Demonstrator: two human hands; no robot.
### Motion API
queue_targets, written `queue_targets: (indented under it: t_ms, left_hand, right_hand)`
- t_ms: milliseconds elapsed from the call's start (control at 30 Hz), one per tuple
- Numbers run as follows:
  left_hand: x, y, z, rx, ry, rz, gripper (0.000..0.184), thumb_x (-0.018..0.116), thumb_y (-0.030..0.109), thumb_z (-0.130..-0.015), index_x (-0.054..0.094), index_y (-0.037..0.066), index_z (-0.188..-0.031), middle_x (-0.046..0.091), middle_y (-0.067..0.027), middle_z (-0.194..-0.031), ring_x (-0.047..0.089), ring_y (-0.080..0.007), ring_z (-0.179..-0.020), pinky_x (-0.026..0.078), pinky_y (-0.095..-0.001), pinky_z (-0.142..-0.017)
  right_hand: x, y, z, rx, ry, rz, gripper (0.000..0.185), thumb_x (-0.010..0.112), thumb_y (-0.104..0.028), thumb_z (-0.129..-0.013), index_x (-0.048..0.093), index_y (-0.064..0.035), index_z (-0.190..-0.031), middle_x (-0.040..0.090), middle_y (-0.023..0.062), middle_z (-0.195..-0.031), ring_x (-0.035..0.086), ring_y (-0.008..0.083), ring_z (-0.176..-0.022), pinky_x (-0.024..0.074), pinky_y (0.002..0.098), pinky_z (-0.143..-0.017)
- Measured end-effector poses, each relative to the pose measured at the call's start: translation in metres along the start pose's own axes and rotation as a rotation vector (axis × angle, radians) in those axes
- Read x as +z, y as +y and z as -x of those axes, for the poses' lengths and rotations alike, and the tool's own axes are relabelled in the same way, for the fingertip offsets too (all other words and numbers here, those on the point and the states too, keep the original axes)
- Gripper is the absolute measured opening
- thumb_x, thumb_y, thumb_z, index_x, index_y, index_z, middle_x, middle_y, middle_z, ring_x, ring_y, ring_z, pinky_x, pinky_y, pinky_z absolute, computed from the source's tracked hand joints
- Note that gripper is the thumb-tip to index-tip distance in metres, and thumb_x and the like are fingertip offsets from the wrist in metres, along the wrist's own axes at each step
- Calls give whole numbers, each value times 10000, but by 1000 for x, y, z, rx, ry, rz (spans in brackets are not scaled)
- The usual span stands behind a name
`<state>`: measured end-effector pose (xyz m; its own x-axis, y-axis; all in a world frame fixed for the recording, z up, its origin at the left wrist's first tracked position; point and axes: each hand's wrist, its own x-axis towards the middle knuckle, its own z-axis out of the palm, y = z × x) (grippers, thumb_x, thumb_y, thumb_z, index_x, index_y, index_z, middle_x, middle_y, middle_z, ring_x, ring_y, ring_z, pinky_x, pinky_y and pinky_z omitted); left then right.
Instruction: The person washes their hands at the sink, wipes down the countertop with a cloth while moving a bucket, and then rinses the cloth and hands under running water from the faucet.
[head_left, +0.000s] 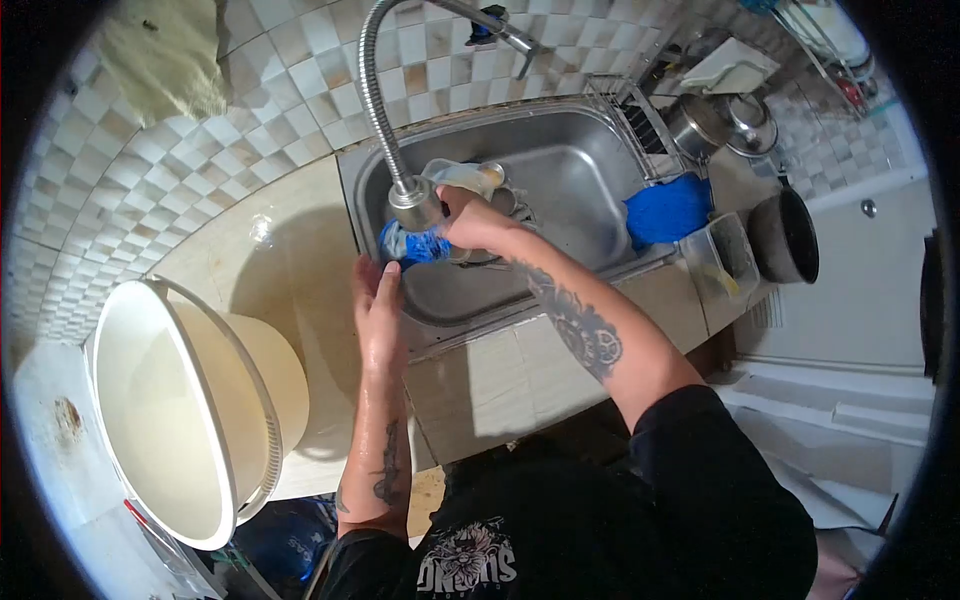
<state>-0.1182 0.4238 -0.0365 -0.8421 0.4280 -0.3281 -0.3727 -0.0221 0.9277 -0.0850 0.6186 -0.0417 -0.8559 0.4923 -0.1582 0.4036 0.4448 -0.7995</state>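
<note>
Below the faucet's metal spray head (415, 205) is a blue-and-white item (415, 243), soft or patterned; its kind I cannot make out. My left hand (378, 310) is at its lower left edge, fingers stretched out and thumb apart. My right hand (475, 220) curls in from the right beside the spray head. Its fingertips are hidden behind the head, so what they grip does not show. Behind my right hand, a translucent container (460, 177) and several dishes lie in the steel sink (570, 215).
A large cream bucket (270, 375) stands on the counter at left. Right of the sink are a blue cloth (668, 208), a clear plastic container (722, 258) and a dark pot (785, 238). A wire rack (640, 130) stands behind. The faucet's flexible neck (370, 90) arches above my hands.
</note>
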Motion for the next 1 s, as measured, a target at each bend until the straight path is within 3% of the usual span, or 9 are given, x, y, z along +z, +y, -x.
queue_targets:
  t_ms: [133,200,367,467,733,767,900,967,1000]
  left_hand:
    - [23,-6,-12,-435,-198,535,600,540,403,-985,343,82,-1453,449,-110,-1410,447,-255,-1291,345,-465,-1090]
    - [34,-34,-35,-366,-311,630,499,491,394,-1011,412,63,-1376,566,-99,-1264,564,-229,-1148,446,-426,-993]
    - [66,-36,-51,-151,-70,535,380,429,402,-1025,560,85,-1188,636,-48,-1091,630,-197,-949,505,-373,-856]
    - [71,-23,-57,-235,-284,663,411,394,421,-1020,590,86,-1157,640,-41,-1096,606,-194,-1022,477,-364,-915]
    - [62,-21,-33,-295,-192,677,490,323,458,-1044,546,72,-1250,604,-75,-1220,572,-220,-1128,451,-395,-975]
    - [62,-21,-36,-260,-188,699,467,340,428,-1043,564,55,-1213,629,-82,-1162,607,-225,-1057,480,-389,-934]
    - [70,-19,-43,-248,-57,527,329,419,293,-1006,598,44,-1124,657,-66,-1033,641,-198,-894,507,-351,-845]
    - [68,-23,-49,-194,-36,424,332,427,304,-1005,598,45,-1122,653,-61,-1032,636,-188,-896,505,-355,-844]
    - [66,-24,-55,-132,-13,317,335,435,315,-1003,598,46,-1120,649,-56,-1030,631,-179,-898,504,-359,-843]
  right_hand:
    - [-22,-57,29,266,-329,229,360,673,-182,-800,640,-9,-1115,694,142,-982,646,219,-925,493,338,-817]
    - [-11,-45,37,155,-324,-255,336,661,-188,-804,642,3,-1080,681,89,-944,617,198,-869,485,323,-774]
    - [50,31,21,-274,588,-320,357,691,-229,-813,598,-23,-1090,665,121,-970,624,251,-918,478,358,-826]
    - [40,1,34,-15,455,-775,313,705,-99,-803,557,-37,-1072,616,48,-942,582,186,-905,466,331,-819]
    - [62,-14,35,-172,449,-449,483,694,-185,-847,533,-78,-1290,545,202,-1314,558,387,-1183,436,423,-975]
    - [66,-7,35,-305,670,194,527,675,-208,-866,515,-80,-1352,494,221,-1393,528,384,-1238,411,443,-1015]
    - [72,8,22,-122,869,253,382,668,-190,-873,583,-56,-1221,608,189,-1213,592,347,-1124,447,427,-951]
    - [66,5,17,134,445,-1216,265,686,-143,-847,589,-45,-1073,642,125,-1006,616,272,-969,468,382,-875]
    - [61,1,19,133,451,-1215,265,686,-143,-847,589,-45,-1073,642,125,-1006,616,272,-969,468,382,-875]
